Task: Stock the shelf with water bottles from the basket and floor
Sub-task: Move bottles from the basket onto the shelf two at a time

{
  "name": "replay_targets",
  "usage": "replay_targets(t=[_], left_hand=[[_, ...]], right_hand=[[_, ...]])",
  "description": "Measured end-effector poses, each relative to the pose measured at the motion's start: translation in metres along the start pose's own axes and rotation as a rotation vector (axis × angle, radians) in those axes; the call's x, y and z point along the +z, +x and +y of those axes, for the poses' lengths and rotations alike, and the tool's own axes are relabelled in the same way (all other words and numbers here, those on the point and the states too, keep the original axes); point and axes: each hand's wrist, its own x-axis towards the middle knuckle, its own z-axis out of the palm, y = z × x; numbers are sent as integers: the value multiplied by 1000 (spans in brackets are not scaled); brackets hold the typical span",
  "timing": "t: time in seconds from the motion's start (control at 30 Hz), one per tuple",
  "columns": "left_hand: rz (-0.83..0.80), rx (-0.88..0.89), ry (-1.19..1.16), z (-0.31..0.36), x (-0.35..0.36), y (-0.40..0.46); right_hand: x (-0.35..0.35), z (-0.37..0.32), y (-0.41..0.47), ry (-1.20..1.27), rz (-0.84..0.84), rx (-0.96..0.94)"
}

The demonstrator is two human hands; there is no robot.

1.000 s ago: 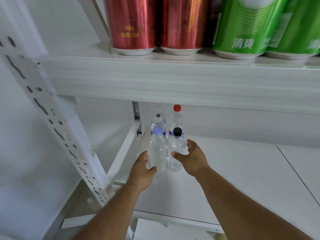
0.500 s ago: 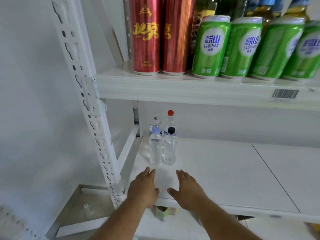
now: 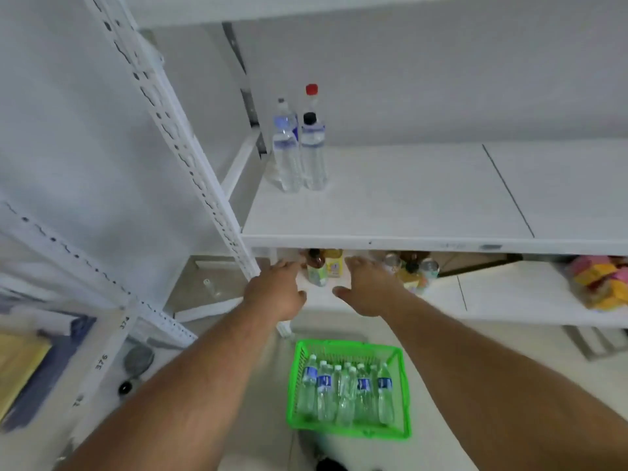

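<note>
Several clear water bottles stand in two short rows at the back left corner of the white shelf. One has a red cap, one a black cap. On the floor below sits a green basket holding several more water bottles with blue labels. My left hand and my right hand hover empty, fingers apart, just below the shelf's front edge and above the basket.
A perforated white upright stands left of the shelf. The lower shelf holds small bottles and cans and pink and yellow packs at the right. A dark object lies on the floor at bottom.
Both hands let go of the front bottles and drew back from the shelf, down past its front edge. The view tilted down, and the basket on the floor came into sight.
</note>
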Motion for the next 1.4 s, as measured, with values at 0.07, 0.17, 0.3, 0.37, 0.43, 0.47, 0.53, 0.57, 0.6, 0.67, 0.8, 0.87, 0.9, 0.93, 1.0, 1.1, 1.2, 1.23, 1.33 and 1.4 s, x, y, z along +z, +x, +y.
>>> replay_targets(t=[0.07, 0.17, 0.3, 0.37, 0.43, 0.47, 0.53, 0.57, 0.6, 0.67, 0.8, 0.87, 0.9, 0.93, 1.0, 1.1, 1.2, 1.23, 1.33, 1.4], left_hand=[[-54, 4, 13, 4, 23, -13], [-132, -2, -39, 8, 54, -28], [-211, 10, -64, 7, 90, -34], [-249, 12, -75, 2, 104, -33], [-294, 7, -119, -6, 117, -30], [-314, 3, -147, -12, 124, -28], [-356, -5, -200, -28, 140, -22], [-378, -15, -219, -37, 148, -19], [-404, -28, -233, -46, 156, -16], [-462, -53, -266, -66, 174, -10], [-534, -111, -352, -102, 207, 9], [-559, -153, -407, -114, 224, 21], [-569, -175, -440, -118, 233, 28], [-573, -203, -479, -122, 245, 35], [-574, -277, -549, -126, 274, 52], [-575, -364, -607, -127, 331, 81], [-552, -439, -673, -123, 398, 112], [-548, -471, -696, -121, 423, 121], [-551, -547, -698, -112, 499, 149], [-540, -587, -689, -106, 548, 167]], right_hand=[[19, 12, -18, 42, -44, 32], [47, 30, -41, 94, -91, 76], [74, 46, -58, 111, -157, 153], [87, 49, -62, 128, -189, 199], [101, 47, -63, 150, -230, 245], [109, 45, -63, 156, -250, 265], [125, 38, -60, 173, -295, 311], [134, 33, -57, 185, -317, 336], [142, 28, -55, 197, -338, 360], [159, 16, -48, 215, -375, 407], [191, 0, -29, 240, -425, 472], [208, -2, -17, 266, -454, 493], [218, 0, -11, 282, -471, 504], [229, 3, -4, 299, -486, 515], [256, 13, 13, 337, -508, 548], [309, 38, 42, 388, -543, 587], [376, 71, 74, 431, -551, 634], [401, 84, 84, 438, -554, 652], [475, 120, 116, 497, -537, 719], [523, 142, 136, 540, -514, 765]])
